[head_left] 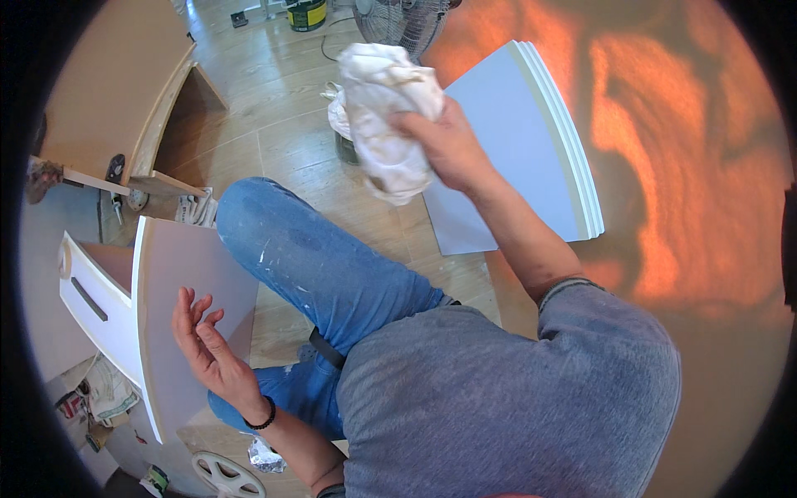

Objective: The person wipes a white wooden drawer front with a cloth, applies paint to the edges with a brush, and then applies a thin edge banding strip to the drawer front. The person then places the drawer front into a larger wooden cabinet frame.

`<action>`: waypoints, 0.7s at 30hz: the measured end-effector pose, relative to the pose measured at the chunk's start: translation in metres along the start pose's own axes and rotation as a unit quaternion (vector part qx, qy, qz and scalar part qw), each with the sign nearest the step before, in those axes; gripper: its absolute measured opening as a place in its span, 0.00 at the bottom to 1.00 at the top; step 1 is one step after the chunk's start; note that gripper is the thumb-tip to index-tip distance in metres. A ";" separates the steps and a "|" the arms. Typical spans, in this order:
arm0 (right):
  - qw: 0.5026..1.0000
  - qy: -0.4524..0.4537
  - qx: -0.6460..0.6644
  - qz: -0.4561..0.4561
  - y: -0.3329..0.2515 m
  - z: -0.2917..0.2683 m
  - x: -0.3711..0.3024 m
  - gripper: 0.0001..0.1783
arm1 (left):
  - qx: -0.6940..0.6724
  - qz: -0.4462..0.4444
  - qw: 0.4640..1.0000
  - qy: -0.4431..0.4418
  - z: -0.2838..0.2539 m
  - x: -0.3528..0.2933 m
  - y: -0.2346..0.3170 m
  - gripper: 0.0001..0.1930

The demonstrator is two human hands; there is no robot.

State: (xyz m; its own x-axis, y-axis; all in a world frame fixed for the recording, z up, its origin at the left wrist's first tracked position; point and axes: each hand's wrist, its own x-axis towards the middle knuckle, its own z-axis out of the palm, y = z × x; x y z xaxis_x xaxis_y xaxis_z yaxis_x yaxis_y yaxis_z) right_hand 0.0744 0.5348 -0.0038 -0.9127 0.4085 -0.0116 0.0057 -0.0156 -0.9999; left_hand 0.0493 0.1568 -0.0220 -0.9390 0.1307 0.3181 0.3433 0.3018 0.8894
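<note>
My right hand (451,148) grips a bunched white rag (388,124) with brownish stains, held up over the floor in front of me. The fingers under the rag are hidden. My left hand (217,355), with a dark beaded bracelet (264,413) at the wrist, is raised with its fingers loosely apart and nothing in them. It is in front of a white panel (170,274) on my left; whether they touch I cannot tell. Just past the rag stands a dark can (345,149) with white cloth (335,109) on top.
White panels (506,158) lie stacked at the right. A fan (405,23) and a green-and-yellow bucket (306,15) stand at the back. To the left are a wooden cabinet (178,124) and a white drawer front (91,290). A white wheel-shaped piece (217,466) lies below.
</note>
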 end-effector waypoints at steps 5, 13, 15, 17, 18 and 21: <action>0.990 0.126 -0.051 0.027 0.027 -0.068 -0.001 0.27 | -0.014 -0.087 0.996 0.014 -0.021 -0.006 -0.027 0.20; 0.974 0.174 0.022 0.146 0.055 -0.118 0.012 0.26 | -0.030 -0.132 0.991 0.018 -0.015 -0.010 -0.051 0.18; 0.969 0.171 0.001 0.176 0.101 -0.121 0.022 0.26 | -0.038 -0.145 0.989 0.017 -0.013 -0.016 -0.056 0.18; 0.968 0.163 0.036 0.187 0.141 -0.115 0.038 0.25 | -0.037 -0.161 0.986 0.023 -0.015 -0.021 -0.058 0.19; 0.965 0.160 0.056 0.200 0.155 -0.109 0.045 0.24 | -0.028 -0.169 0.985 0.027 -0.018 -0.024 -0.060 0.19; 0.955 0.158 0.173 0.180 0.181 -0.099 0.068 0.24 | -0.013 -0.186 0.982 0.035 -0.030 -0.038 -0.066 0.19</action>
State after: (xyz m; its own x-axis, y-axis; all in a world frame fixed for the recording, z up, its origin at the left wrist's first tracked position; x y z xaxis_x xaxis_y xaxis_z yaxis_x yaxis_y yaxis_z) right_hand 0.0540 0.6499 -0.1863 -0.7076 0.5749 -0.4109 0.1102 -0.4846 -0.8678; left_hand 0.0621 0.1035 -0.0831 -0.9987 -0.0490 -0.0104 -0.0243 0.2926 0.9559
